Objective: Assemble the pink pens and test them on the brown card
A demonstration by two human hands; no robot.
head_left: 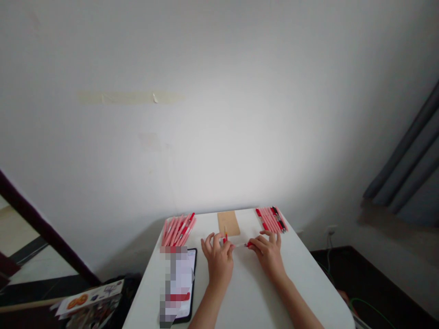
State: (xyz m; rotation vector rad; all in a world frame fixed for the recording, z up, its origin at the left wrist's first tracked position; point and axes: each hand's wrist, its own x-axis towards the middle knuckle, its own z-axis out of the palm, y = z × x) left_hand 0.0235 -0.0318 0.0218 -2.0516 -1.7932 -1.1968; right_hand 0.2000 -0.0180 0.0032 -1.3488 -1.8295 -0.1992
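While the white counter (250,285) is narrowing toward its far edge, the left hand (219,261) and right hand (270,257) are pinching opposite ends of a slim pen (240,245) between them, its long axis running left-right, red end pointing right.

Two hands, one left hand (219,260) and one right hand (270,257), and one clear-and-red pen (240,245); two pen clusters, a left cluster (177,230) and a right cluster (269,219), overlapped too closely to count singly; one smartphone (184,283), one tan notebook (230,223), one white table (247,292), one gray curtain (408,173).
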